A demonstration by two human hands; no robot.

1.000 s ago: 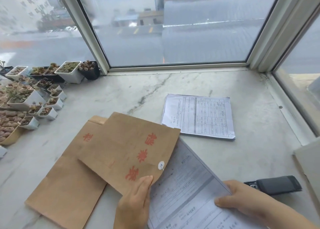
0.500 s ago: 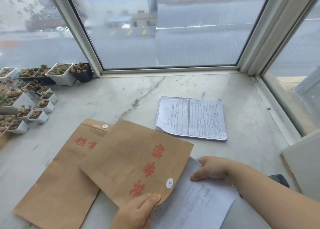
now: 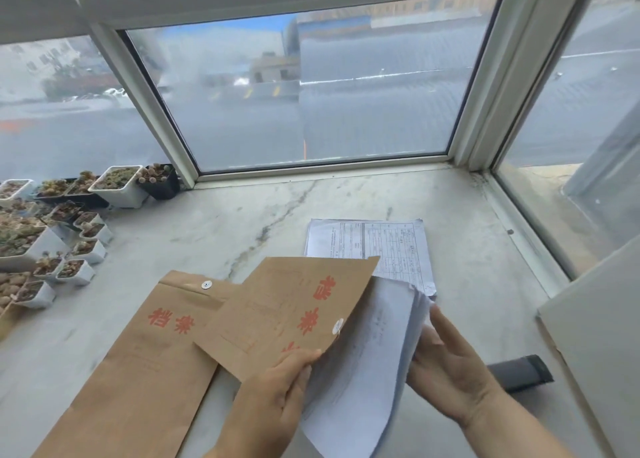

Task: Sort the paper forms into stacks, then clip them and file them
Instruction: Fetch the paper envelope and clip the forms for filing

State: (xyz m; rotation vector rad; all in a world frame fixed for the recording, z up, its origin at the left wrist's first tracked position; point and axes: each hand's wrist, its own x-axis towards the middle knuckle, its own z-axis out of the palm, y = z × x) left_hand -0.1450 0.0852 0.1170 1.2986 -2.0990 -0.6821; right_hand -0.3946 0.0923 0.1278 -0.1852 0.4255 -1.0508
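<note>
My left hand (image 3: 273, 398) grips the near edge of a brown file envelope (image 3: 284, 315) with red characters, lifted and tilted over the marble sill. A stack of white forms (image 3: 367, 364) sticks out of its open side, bowed upward. My right hand (image 3: 446, 371) holds that stack by its right edge. A second brown envelope (image 3: 145, 360) lies flat to the left, partly under the first. Another stack of printed forms (image 3: 381, 246) lies flat further back on the sill.
Several small white pots of succulents (image 3: 62, 235) crowd the left side of the sill. A dark grey clip-like object (image 3: 519, 371) lies to the right of my right hand. A pale board (image 3: 602, 326) leans at the right edge. Window frames enclose the back and right.
The head camera has tilted up. My right hand moved from the top of the forms to their right edge and raised them. The held envelope has lifted and swung toward the far stack.
</note>
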